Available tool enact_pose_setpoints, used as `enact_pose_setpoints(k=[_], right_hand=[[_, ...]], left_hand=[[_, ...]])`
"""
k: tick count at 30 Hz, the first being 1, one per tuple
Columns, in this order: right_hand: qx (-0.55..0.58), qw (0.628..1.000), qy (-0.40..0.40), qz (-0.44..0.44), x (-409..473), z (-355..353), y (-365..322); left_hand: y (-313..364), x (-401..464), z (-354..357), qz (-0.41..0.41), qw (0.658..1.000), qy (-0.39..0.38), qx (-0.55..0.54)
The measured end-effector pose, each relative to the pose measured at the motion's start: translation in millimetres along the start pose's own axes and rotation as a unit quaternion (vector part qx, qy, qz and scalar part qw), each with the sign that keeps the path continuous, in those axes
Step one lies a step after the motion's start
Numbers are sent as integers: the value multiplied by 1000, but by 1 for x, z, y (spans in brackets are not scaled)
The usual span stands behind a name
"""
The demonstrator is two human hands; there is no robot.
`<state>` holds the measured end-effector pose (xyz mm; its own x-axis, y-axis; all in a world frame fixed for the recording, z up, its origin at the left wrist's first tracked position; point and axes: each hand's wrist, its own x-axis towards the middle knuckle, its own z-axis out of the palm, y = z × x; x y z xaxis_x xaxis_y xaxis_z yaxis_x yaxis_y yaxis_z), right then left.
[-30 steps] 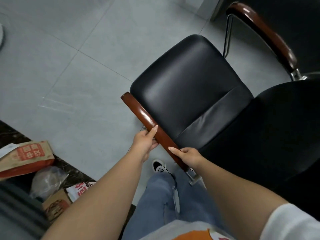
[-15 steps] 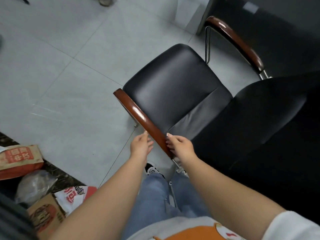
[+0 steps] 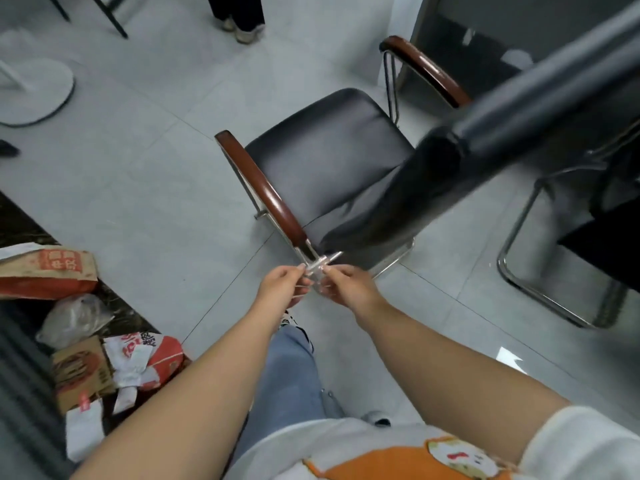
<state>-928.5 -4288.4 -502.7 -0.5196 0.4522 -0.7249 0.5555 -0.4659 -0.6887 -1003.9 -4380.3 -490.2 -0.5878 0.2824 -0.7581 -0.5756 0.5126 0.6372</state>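
A black leather chair with brown wooden armrests and a chrome frame stands on the grey tiled floor. Its near armrest runs down toward my hands and ends in a chrome bracket. Just below that bracket, my left hand and my right hand meet with fingers curled. Both pinch a small shiny, clear piece between them. Blur hides what the piece is and whether it touches the chair frame. The far armrest is free.
Fast-food paper bags and boxes lie on a dark ledge at the left. A second chair's chrome frame stands at the right. A person's feet and a round white base are at the far side.
Both hands have come off the near wooden armrest and drawn back to its rear end, where they now pinch a small shiny piece. The view has lifted and shows more of the room.
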Motion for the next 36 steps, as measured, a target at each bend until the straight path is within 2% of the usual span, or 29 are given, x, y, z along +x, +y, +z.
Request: enact_pose_setpoints(k=[3, 6, 15, 21, 27, 36], right_hand=[[12, 1000, 15, -13, -40, -47, 13], [30, 998, 51, -14, -79, -112, 35], [126, 981, 146, -22, -108, -247, 39], [169, 968, 180, -44, -82, -318, 0], [165, 968, 188, -35, -30, -380, -63], [127, 980, 152, -11, 41, -437, -148]], left_hand=[[-23, -35, 37, 21, 1000, -2, 1], [-38, -74, 93, 41, 997, -48, 35], [-9, -107, 219, 69, 989, -128, 22], [35, -88, 295, 82, 981, -177, 11], [95, -44, 370, 63, 980, -189, 13], [168, 9, 444, 53, 986, -159, -3]])
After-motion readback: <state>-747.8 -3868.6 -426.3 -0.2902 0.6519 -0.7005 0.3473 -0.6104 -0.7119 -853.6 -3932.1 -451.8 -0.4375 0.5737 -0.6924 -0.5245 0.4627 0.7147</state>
